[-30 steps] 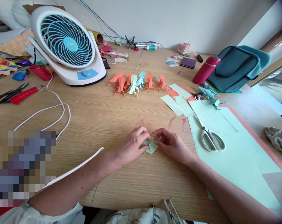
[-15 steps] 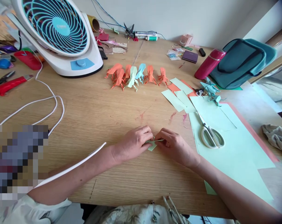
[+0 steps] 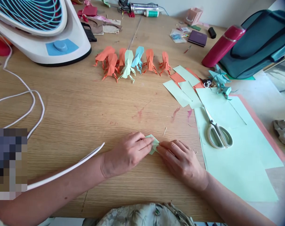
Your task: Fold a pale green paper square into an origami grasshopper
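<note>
Scissors (image 3: 219, 135) with pale handles lie shut on a big mint sheet (image 3: 236, 157), just right of the hands. Beyond the hands, a row of folded paper insects (image 3: 130, 62), orange, mint and blue, stands on the wooden table (image 3: 85, 110). Right of that row lie flat mint and orange strips (image 3: 183, 89), then two teal folded figures (image 3: 221, 81), a crimson flask (image 3: 223, 44) lying against a teal bag (image 3: 257, 40). A white fan (image 3: 38, 31) with a blue knob sits far left of the row, its white cord (image 3: 26, 103) looping over the table. Nothing lies between the hands and the row but bare, paint-stained wood.

Between the hands, flat on the table, is a small mint folded paper (image 3: 153, 142), creased to a point. The left hand (image 3: 125, 153) pinches its left edge, fingers curled closed on it; the right hand (image 3: 180, 160) presses its right edge with fingertips (image 3: 160, 147) flattened down.

Since the earlier frames the view has dipped, cutting off most of the fan, and the paper, then lifted between the fingers, now lies pressed down.
</note>
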{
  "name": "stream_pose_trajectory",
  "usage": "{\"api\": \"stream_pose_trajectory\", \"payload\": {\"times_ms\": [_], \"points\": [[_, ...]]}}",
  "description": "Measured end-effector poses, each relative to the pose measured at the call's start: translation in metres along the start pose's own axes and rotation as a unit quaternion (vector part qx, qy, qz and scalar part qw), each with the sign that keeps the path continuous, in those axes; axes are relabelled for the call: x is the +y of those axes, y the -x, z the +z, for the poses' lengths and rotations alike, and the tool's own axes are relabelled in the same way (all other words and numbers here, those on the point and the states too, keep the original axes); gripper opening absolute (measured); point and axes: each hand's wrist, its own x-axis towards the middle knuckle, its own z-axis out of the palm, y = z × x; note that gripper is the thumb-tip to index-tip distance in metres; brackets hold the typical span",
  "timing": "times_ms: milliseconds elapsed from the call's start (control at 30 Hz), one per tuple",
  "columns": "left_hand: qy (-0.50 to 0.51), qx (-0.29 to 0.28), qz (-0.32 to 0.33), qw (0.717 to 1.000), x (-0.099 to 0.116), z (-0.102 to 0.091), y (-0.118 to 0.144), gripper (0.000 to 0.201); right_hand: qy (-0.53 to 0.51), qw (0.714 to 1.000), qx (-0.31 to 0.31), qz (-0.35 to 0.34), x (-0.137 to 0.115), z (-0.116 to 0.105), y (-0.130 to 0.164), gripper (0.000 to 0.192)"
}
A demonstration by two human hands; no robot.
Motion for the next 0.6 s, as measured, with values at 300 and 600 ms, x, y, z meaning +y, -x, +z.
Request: {"api": "stream_pose_trajectory", "payload": {"times_ms": [300, 600], "points": [[-0.053, -0.035, 0.016, 0.998, 0.006, -0.004, 0.003, 0.032, -0.003, 1.000, -0.012, -0.018, 0.000, -0.008, 0.001, 0.025], [-0.071, -0.010, 0.005, 0.997, 0.013, -0.003, 0.002, 0.027, -0.005, 1.000, -0.026, -0.016, -0.001, -0.008, 0.010, 0.020]]}}
